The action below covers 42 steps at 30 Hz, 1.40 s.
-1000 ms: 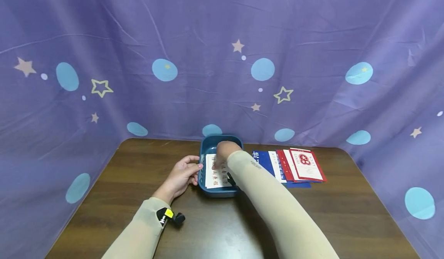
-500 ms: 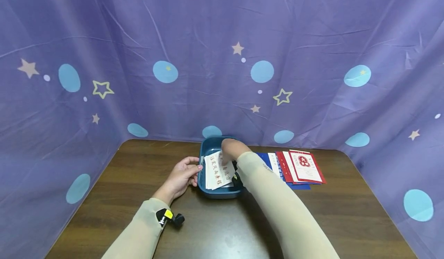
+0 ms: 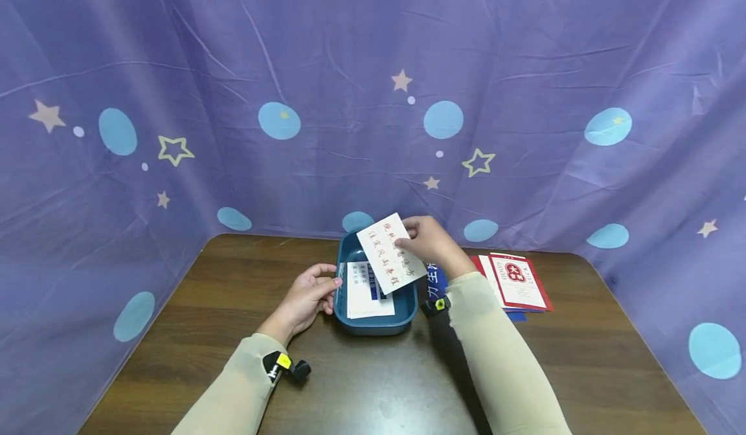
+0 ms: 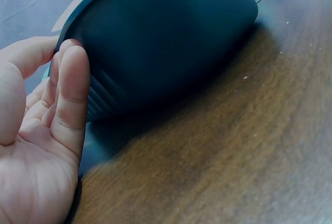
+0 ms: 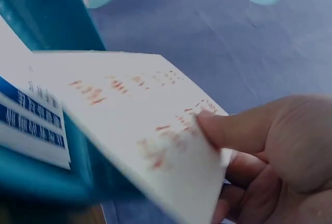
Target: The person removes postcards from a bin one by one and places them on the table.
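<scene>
My right hand (image 3: 432,242) pinches a white card (image 3: 387,254) with reddish-brown handwritten-style characters, thumb on its printed face. The card is tilted above the dark blue plastic bin (image 3: 379,326). In the right wrist view, the same card (image 5: 124,99) stretches away from the thumb, slightly blurred. Inside the bin lies another white card (image 3: 364,305) with blue print, partly covered by the raised one. My left hand (image 3: 304,298) holds the bin's left wall at the rim; in the left wrist view, fingers (image 4: 72,89) touch its outer side.
Right of the bin, red, white and blue cards (image 3: 515,279) lie overlapped on the brown wooden table (image 3: 326,383). My right forearm hides some of them. A purple patterned curtain (image 3: 361,156) hangs behind the table and along both sides.
My right hand has lifted the white card with reddish-brown characters out of the bin, up and to the right. A blue-printed card is now uncovered beneath. The left hand stays put.
</scene>
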Available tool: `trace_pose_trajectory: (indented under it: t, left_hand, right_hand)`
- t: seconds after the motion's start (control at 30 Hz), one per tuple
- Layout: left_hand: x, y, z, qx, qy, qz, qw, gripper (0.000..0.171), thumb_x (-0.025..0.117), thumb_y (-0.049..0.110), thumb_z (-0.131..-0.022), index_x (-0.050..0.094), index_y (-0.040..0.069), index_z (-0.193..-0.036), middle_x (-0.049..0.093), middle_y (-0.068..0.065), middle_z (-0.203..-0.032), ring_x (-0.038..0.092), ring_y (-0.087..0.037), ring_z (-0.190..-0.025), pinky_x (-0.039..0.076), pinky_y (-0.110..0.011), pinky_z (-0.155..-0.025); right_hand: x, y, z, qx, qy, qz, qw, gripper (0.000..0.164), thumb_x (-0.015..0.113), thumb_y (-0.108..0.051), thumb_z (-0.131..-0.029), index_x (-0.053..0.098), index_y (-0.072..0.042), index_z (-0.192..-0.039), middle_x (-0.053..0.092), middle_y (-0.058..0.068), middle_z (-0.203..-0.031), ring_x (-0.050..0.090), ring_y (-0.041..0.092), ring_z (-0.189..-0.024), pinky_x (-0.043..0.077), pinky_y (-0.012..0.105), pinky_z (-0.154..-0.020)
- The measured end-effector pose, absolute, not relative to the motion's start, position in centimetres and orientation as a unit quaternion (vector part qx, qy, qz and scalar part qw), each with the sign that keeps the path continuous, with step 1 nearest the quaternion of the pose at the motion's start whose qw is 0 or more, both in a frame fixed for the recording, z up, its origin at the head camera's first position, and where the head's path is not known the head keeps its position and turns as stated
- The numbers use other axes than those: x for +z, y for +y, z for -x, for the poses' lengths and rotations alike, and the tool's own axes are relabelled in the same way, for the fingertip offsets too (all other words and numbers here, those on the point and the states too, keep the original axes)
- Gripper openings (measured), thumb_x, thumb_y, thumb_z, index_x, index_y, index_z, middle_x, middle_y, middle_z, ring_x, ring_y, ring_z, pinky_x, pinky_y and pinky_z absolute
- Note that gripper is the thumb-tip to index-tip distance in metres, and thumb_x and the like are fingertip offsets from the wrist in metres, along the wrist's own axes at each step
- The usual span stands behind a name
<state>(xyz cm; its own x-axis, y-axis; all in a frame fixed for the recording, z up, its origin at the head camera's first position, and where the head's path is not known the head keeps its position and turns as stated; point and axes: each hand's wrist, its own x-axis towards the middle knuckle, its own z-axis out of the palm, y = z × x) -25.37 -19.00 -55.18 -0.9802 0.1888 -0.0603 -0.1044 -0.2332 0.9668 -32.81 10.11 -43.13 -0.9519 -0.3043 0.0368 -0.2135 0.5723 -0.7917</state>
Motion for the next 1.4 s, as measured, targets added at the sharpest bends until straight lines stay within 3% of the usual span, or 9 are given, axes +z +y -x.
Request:
trace_pose_trajectory:
  t: [0.33,0.63,0.77,1.0,1.07,1.27,1.4]
  left_hand:
    - [-55.6,-19.0,25.6,0.786,0.61,-0.051,0.089,0.045,0.07,0.006,-0.102,0.046,-0.004,-0.139,0.067,0.0,-0.074,0.06,-0.009,-0.05,0.054,-0.02,-0.043]
    - [-55.4,-18.9,25.8,0.788,0.608,-0.043,0.088,0.043,0.07,0.005,-0.102,0.047,-0.002,-0.138,0.069,0.0,-0.073,0.06,-0.009,-0.051,0.055,-0.021,-0.044]
    - [-55.3,-18.9,25.6,0.787,0.609,-0.038,0.09,0.044,0.07,0.006,-0.102,0.047,-0.002,-0.138,0.067,-0.002,-0.073,0.059,-0.01,-0.051,0.054,-0.021,-0.044]
    - [-55.2,-19.0,25.7,0.787,0.61,-0.041,0.09,0.048,0.07,0.006,-0.102,0.045,-0.005,-0.141,0.068,-0.001,-0.075,0.06,-0.009,-0.051,0.054,-0.02,-0.044]
    - [-55.2,-19.0,25.7,0.786,0.61,-0.041,0.09,0.048,0.07,0.006,-0.102,0.044,-0.006,-0.141,0.068,-0.001,-0.075,0.06,-0.009,-0.051,0.055,-0.02,-0.044]
    - [-55.1,-18.9,25.7,0.785,0.611,-0.033,0.096,0.047,0.07,0.006,-0.102,0.045,-0.004,-0.141,0.068,-0.002,-0.075,0.06,-0.009,-0.051,0.055,-0.021,-0.044]
    - [-55.1,-18.9,25.6,0.786,0.61,-0.033,0.098,0.048,0.069,0.007,-0.103,0.044,-0.005,-0.143,0.069,-0.001,-0.074,0.06,-0.009,-0.05,0.055,-0.021,-0.044]
  right_hand:
    - [-43.0,16.7,31.9,-0.468,0.876,0.109,-0.035,0.04,0.078,-0.018,-0.098,0.071,-0.004,-0.136,0.078,0.017,-0.09,0.07,0.018,-0.067,0.06,0.032,-0.062]
    - [-41.6,23.2,31.7,-0.426,0.901,0.056,-0.067,0.049,0.069,-0.009,-0.102,0.06,-0.004,-0.15,0.077,0.033,-0.111,0.073,0.023,-0.071,0.064,0.035,-0.061]
    - [-41.9,26.3,31.5,-0.394,0.916,0.019,-0.07,0.055,0.067,-0.008,-0.102,0.055,-0.005,-0.155,0.074,0.035,-0.118,0.073,0.029,-0.082,0.062,0.039,-0.07]
    - [-43.1,31.5,30.9,-0.356,0.933,-0.048,-0.026,0.068,0.064,-0.007,-0.099,0.04,-0.003,-0.162,0.059,0.042,-0.14,0.064,0.048,-0.115,0.055,0.065,-0.101]
    - [-43.8,32.7,30.8,-0.352,0.934,-0.066,-0.016,0.07,0.063,-0.007,-0.098,0.038,-0.002,-0.163,0.056,0.041,-0.142,0.061,0.048,-0.117,0.053,0.066,-0.102]
    - [-46.1,34.7,30.9,-0.394,0.908,-0.141,0.005,0.072,0.06,-0.002,-0.096,0.036,-0.001,-0.164,0.054,0.04,-0.146,0.062,0.044,-0.108,0.059,0.056,-0.088]
    - [-47.6,35.0,31.3,-0.388,0.906,-0.167,-0.012,0.072,0.062,0.002,-0.09,0.042,0.004,-0.159,0.053,0.04,-0.149,0.059,0.05,-0.119,0.054,0.064,-0.101]
